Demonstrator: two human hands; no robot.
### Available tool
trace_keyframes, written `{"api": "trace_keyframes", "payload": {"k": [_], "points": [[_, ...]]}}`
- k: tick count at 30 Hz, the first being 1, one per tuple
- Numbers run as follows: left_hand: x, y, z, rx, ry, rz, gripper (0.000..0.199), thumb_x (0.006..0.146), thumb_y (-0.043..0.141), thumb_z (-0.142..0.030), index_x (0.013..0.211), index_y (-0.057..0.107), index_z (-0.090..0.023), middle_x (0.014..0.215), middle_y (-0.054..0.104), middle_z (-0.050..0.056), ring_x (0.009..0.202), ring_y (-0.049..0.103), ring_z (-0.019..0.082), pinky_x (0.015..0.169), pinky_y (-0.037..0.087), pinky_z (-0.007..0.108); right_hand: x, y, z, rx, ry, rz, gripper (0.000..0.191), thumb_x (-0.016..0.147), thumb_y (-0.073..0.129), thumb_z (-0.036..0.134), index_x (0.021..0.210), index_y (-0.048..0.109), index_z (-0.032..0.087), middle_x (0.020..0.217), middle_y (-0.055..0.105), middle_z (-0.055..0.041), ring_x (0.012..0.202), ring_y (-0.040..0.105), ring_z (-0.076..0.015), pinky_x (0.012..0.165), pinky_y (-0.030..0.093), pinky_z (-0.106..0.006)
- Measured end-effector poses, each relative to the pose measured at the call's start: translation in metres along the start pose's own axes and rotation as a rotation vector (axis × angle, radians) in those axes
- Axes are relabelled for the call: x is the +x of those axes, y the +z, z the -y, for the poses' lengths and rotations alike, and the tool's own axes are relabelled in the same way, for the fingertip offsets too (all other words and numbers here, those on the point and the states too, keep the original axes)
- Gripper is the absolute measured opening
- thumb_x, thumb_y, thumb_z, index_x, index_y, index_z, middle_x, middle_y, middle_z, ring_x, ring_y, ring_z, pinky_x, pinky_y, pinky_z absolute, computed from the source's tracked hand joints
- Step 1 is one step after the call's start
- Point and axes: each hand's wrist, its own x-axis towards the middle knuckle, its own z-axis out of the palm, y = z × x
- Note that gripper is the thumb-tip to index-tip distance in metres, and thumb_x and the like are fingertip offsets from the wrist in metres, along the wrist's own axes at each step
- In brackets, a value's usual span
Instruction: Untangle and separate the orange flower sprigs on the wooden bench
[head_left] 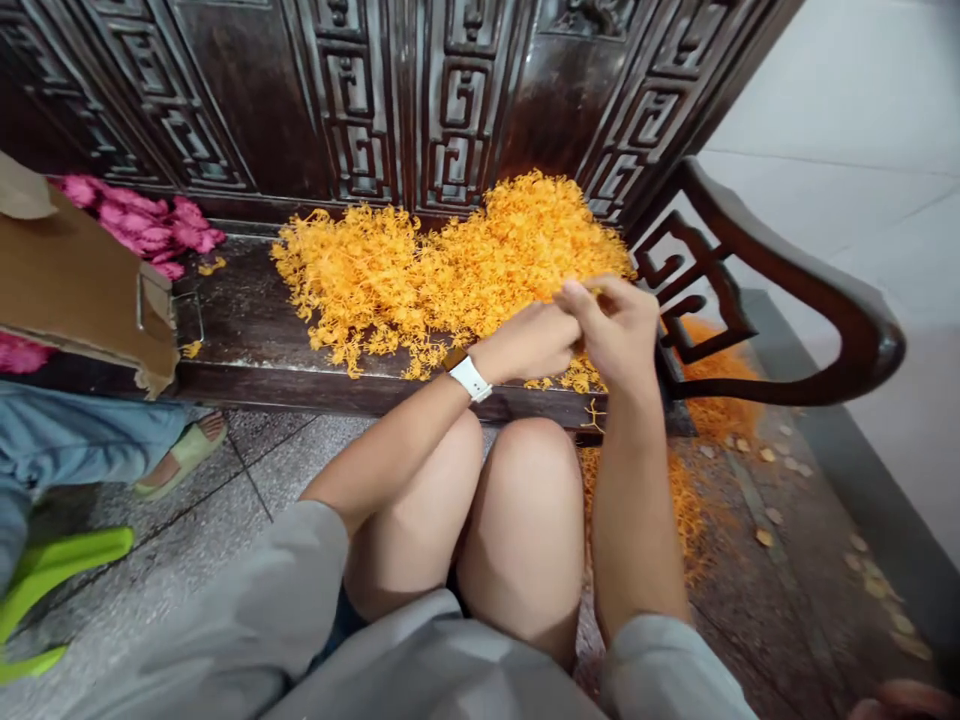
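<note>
Grey shirt [450, 665] nearest, yellow pile [465, 270] lies beneath left hand [532, 340] and right hand [621, 330], their grip's state unclear.

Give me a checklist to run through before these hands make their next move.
1. Hands together: ok; the left hand and right hand meet at the fingers.
2. Something gripped: cannot tell; the fingers hide whatever may be between them.
3. Yellow-orange flower pile close by: ok; it lies on the dark wooden bench, right at the hands.
4. Floor free of orange strands: not ok; a heap lies beside the bench.
5. Cardboard box apart from the pile: ok; bench surface shows between them.
6. White watch strapped on: ok, left wrist.
</note>
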Motion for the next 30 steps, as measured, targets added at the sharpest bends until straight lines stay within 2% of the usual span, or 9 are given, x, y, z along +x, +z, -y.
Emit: {"api": "trace_keyframes", "payload": {"k": [4, 6, 8, 11, 14, 18, 22, 27, 30], "points": [[-0.039, -0.019, -0.007, -0.351, 0.158, 0.378, 0.033, 0.087, 0.057, -0.002, 0.088, 0.082, -0.023, 0.100, 0.081, 0.006, 0.094, 0.074, 0.022, 0.090, 0.055, 0.037, -0.073, -0.036, -0.009, -0.123, 0.122, -0.002, 0.042, 0.092, 0.072, 0.060, 0.074, 0.071, 0.023, 0.069, 0.066, -0.0032, 0.061, 0.057, -0.0170, 0.061, 0.045, -0.033], [-0.054, -0.040, 0.004, -0.515, 0.113, 0.401, 0.033, 0.086, 0.064, -0.002, 0.093, 0.084, -0.026, 0.104, 0.082, 0.004, 0.099, 0.075, 0.022, 0.094, 0.054, 0.036, -0.117, -0.068, -0.023, -0.082, 0.269, 0.044, 0.038, 0.094, 0.070, 0.058, 0.073, 0.069, 0.026, 0.068, 0.063, -0.0035, 0.060, 0.056, -0.0199, 0.061, 0.046, -0.036], [-0.068, -0.066, 0.029, -0.567, -0.072, 0.185, 0.029, 0.082, 0.071, -0.002, 0.091, 0.085, -0.026, 0.101, 0.081, 0.006, 0.097, 0.073, 0.025, 0.097, 0.054, 0.041, -0.162, -0.102, -0.041, -0.113, 0.424, 0.046, 0.038, 0.093, 0.067, 0.060, 0.072, 0.065, 0.029, 0.073, 0.065, -0.0053, 0.068, 0.062, -0.0252, 0.069, 0.053, -0.042], [-0.085, -0.103, 0.084, -0.391, -0.371, -0.353, 0.026, 0.066, 0.079, 0.005, 0.072, 0.078, -0.021, 0.083, 0.072, 0.009, 0.102, 0.066, 0.033, 0.113, 0.043, 0.054, -0.217, -0.142, -0.068, -0.493, 0.736, 0.178, 0.039, 0.083, 0.067, 0.066, 0.076, 0.066, 0.028, 0.088, 0.072, -0.0142, 0.094, 0.072, -0.0427, 0.088, 0.058, -0.063], [-0.093, -0.122, 0.140, -0.023, -0.479, -0.368, 0.032, 0.059, 0.082, 0.002, 0.055, 0.059, -0.021, 0.072, 0.058, 0.008, 0.118, 0.056, 0.043, 0.124, 0.016, 0.069, -0.236, -0.153, -0.081, -0.934, 0.916, 0.265, 0.047, 0.076, 0.067, 0.064, 0.097, 0.072, 0.023, 0.124, 0.071, -0.0300, 0.125, 0.062, -0.0605, 0.099, 0.049, -0.080], [-0.082, -0.118, 0.185, 0.240, -0.550, -0.205, 0.051, 0.061, 0.085, -0.010, 0.047, 0.037, -0.020, 0.061, 0.049, 0.006, 0.124, 0.052, 0.046, 0.120, 0.006, 0.075, -0.189, -0.129, -0.059, -0.695, 0.622, 0.381, 0.044, 0.089, 0.060, 0.050, 0.118, 0.071, 0.018, 0.129, 0.072, -0.0256, 0.122, 0.070, -0.0421, 0.109, 0.054, -0.059], [-0.067, -0.102, 0.196, 0.384, -0.667, -0.117, 0.059, 0.066, 0.082, -0.015, 0.043, 0.028, -0.019, 0.056, 0.050, 0.007, 0.122, 0.057, 0.046, 0.118, 0.007, 0.074, -0.101, -0.084, -0.009, -0.492, 0.357, 0.464, 0.044, 0.097, 0.063, 0.054, 0.124, 0.071, 0.020, 0.114, 0.077, -0.0163, 0.104, 0.073, -0.0328, 0.093, 0.058, -0.051], [-0.078, -0.100, 0.183, 0.357, -0.684, -0.299, 0.055, 0.079, 0.079, -0.024, 0.048, 0.034, -0.020, 0.068, 0.060, 0.013, 0.120, 0.060, 0.043, 0.117, 0.017, 0.067, -0.003, 0.005, 0.028, -0.396, 0.004, 0.723, 0.035, 0.099, 0.067, 0.048, 0.123, 0.074, 0.022, 0.120, 0.075, -0.0132, 0.108, 0.069, -0.0330, 0.102, 0.052, -0.052], [-0.085, -0.113, 0.170, 0.395, -0.605, -0.462, 0.051, 0.091, 0.076, -0.026, 0.054, 0.041, -0.021, 0.067, 0.055, 0.011, 0.120, 0.056, 0.041, 0.115, 0.020, 0.066, 0.031, 0.078, 0.021, -0.586, -0.098, 0.866, 0.047, 0.095, 0.073, 0.039, 0.137, 0.068, 0.018, 0.140, 0.065, -0.0186, 0.134, 0.055, -0.0451, 0.115, 0.042, -0.064]]}}
